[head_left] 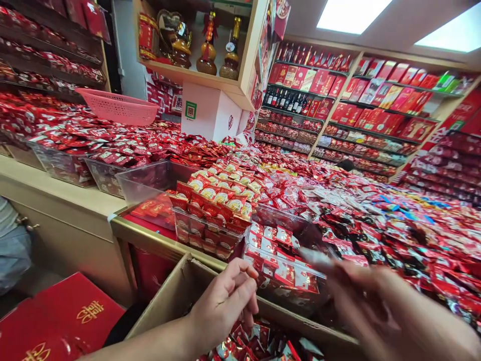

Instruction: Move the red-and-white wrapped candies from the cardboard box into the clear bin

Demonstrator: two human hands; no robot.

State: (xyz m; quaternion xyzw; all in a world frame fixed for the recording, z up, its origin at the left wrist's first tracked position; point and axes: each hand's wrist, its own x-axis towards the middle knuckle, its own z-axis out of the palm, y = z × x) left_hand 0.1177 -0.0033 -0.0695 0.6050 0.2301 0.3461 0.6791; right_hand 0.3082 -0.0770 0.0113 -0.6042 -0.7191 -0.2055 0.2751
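My left hand (225, 303) is above the open cardboard box (161, 311), its fingers loosely curled; the palm is turned away, so anything inside is hidden. My right hand (379, 301), smeared by motion, reaches from the right past the clear bin of red and white packets (281, 271). At its fingertips a blurred pale, shiny packet (317, 259) shows. Small red and white wrapped packets (255, 343) lie inside the cardboard box under my hands. Left of the red and white ones, a clear bin holds neat rows of red and gold packets (218, 198).
A pink basket (120, 108) rests on heaped red packets at the back left. A wooden cabinet (210, 80) with bottles overhangs the counter. A red box lid (56, 321) lies lower left, near part of a person (13, 245). Stocked shelves (338, 110) line the far wall.
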